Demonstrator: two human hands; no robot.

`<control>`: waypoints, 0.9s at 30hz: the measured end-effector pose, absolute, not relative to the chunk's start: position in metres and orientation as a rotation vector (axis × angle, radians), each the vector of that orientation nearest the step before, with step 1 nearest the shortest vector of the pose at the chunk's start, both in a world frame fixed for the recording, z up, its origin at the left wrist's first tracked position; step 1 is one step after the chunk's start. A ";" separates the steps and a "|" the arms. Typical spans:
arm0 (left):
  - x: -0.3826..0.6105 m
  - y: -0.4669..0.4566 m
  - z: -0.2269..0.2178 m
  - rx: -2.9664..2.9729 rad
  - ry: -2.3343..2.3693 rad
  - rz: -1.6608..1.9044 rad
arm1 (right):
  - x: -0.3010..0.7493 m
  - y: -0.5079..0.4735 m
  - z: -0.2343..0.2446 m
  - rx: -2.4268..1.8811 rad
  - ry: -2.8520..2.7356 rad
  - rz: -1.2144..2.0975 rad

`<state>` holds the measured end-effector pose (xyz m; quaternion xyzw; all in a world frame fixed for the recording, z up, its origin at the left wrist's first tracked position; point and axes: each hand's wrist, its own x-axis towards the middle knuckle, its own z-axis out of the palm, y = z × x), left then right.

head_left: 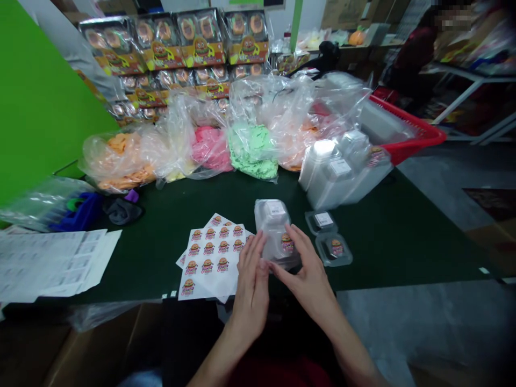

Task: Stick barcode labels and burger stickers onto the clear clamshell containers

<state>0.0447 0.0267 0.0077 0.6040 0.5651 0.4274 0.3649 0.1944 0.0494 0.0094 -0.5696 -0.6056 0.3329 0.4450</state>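
Observation:
A stack of open, clear plastic clamshell boxes (272, 239) lies near the table's front edge, with a white barcode label on the far half and a round burger sticker on the near half. Along its left side rests my left hand (253, 274), fingers fairly straight and pressed against the plastic. My right hand (306, 269) curves around the near right corner, its fingertips by the sticker. Both hold the stack between them. Left of it, sheets of burger stickers (209, 258) overlap, with some stickers gone. One labelled clamshell box (334, 249) lies open to the right.
Several stacked clamshells (342, 166) stand at the back right by a red basket (419, 134). Bags of orange, pink and green pieces (253, 150) line the back, before packaged burger boxes (201, 43). Label sheets (56, 263) and a blue tray (83, 212) are left.

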 end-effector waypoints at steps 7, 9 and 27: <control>0.053 0.018 0.012 1.691 1.301 1.072 | 0.203 0.050 0.011 -1.382 -1.424 0.833; 0.053 0.018 0.012 1.647 1.308 1.072 | 0.208 0.050 0.010 -1.319 -1.376 0.920; 0.047 0.075 0.013 1.427 1.357 1.297 | 0.207 0.059 0.022 -1.126 -1.211 1.177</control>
